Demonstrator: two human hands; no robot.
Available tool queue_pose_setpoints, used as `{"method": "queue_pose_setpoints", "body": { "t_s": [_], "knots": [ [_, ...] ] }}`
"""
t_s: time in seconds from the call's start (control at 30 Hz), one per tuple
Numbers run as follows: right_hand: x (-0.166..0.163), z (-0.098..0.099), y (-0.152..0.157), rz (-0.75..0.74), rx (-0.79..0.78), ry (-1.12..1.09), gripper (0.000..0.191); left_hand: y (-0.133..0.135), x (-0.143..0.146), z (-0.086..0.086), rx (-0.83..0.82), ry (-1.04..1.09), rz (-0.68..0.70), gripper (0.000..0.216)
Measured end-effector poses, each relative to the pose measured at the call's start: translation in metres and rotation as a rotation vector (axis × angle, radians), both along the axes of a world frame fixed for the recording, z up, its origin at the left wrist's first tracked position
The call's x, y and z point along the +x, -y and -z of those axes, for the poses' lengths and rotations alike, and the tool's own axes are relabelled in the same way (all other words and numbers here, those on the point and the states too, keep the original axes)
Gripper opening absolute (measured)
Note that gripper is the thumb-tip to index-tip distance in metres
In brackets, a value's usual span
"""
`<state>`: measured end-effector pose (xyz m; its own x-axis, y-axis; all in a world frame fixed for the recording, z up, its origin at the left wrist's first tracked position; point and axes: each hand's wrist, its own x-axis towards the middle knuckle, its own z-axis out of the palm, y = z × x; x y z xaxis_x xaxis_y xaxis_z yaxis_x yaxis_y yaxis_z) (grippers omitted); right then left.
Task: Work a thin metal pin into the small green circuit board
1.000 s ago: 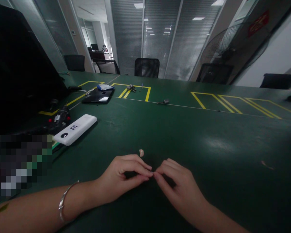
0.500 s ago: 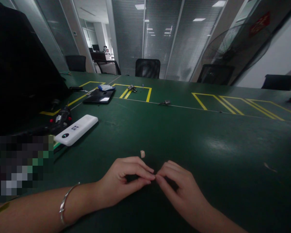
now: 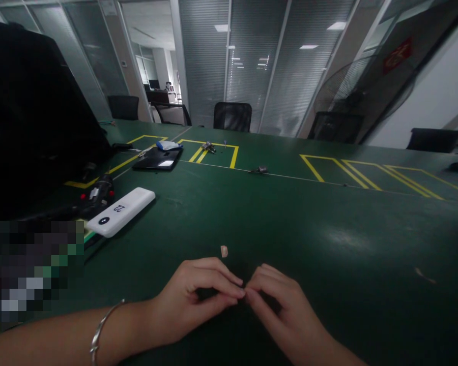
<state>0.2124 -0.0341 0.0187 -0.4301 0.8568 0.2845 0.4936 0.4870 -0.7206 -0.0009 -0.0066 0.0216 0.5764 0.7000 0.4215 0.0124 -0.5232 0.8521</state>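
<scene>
My left hand point(image 3: 193, 300) and my right hand point(image 3: 280, 305) rest on the green table point(image 3: 290, 218) near its front edge. Their fingertips meet in a pinch between them. Both hands are closed; whatever they pinch is too small and dark to make out. A silver bangle sits on my left wrist. A tiny pale piece point(image 3: 224, 250) lies on the table just beyond my left fingertips, touching neither hand.
A white power bank point(image 3: 120, 212) lies to the left, with a dark tool with red buttons point(image 3: 99, 190) and a large black bag point(image 3: 30, 117) behind it. Further back are a black tablet point(image 3: 157, 158), small metal parts point(image 3: 208, 147) and yellow floor-tape boxes. Office chairs line the far edge.
The view has tilted up slightly, so the hands sit lower in the picture. The pinch between the fingertips is unchanged.
</scene>
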Motion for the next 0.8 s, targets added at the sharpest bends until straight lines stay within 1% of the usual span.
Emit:
{"method": "queue_pose_setpoints", "body": {
  "t_s": [0.2,0.4,0.57,0.63,0.8],
  "knots": [
    [-0.0013,-0.0017,-0.0004,0.002,-0.011,-0.005,0.027,0.0008,-0.0002,-0.0002,-0.043,0.01,-0.004,0.022],
    [-0.0009,0.0012,0.0006,-0.006,0.0,0.061,0.025,-0.0015,-0.0003,-0.0003,-0.039,-0.01,-0.029,0.021],
    [-0.001,0.0016,0.0002,-0.011,-0.006,0.092,0.026,-0.003,-0.0003,0.0015,-0.019,-0.016,-0.008,0.022],
    [-0.0011,0.0026,-0.0002,-0.006,-0.011,0.107,0.027,-0.0028,0.0,0.0022,0.008,-0.028,-0.01,0.023],
    [-0.0014,0.0071,0.0003,0.011,-0.02,0.117,0.027,-0.0019,-0.0002,0.0041,0.151,-0.069,-0.035,0.024]
  ]
}}
